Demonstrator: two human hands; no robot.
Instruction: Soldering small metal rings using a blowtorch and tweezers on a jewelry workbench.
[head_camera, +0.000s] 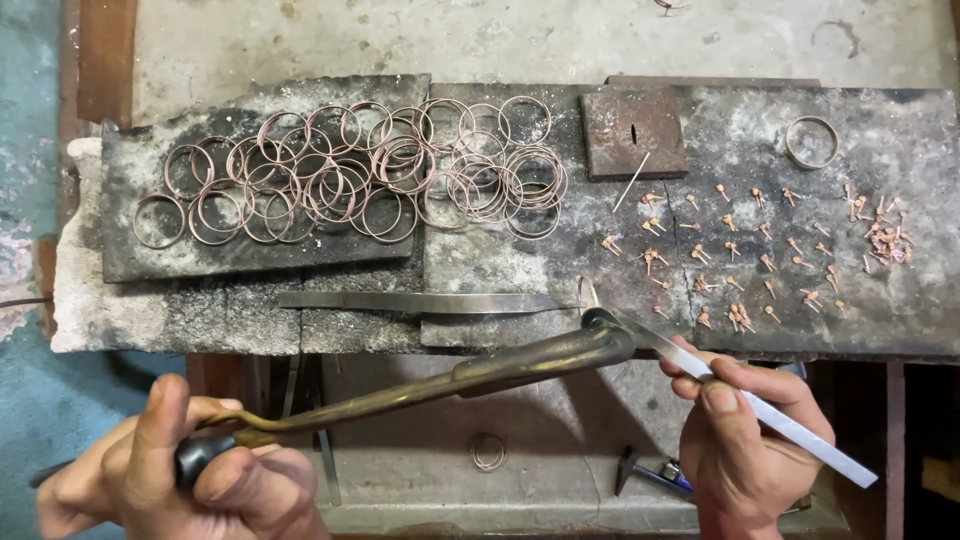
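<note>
Torch (450, 380) gripped by left hand (180, 480); right hand (750, 440) pinches tweezers (740, 400).

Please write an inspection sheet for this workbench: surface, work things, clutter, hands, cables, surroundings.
Surface: scorched dark slabs, cracked, on a pale block.
Work things: brass torch in left hand; steel tweezers in right hand; both tips meet at the slab's front edge.
Clutter: heap of wire rings; small copper pieces; one thicker ring; rusty plate; second tweezers.
Hands: both bare, gripping.
Cables: nothing seen.
Surroundings: hammer and a ring below.
</note>
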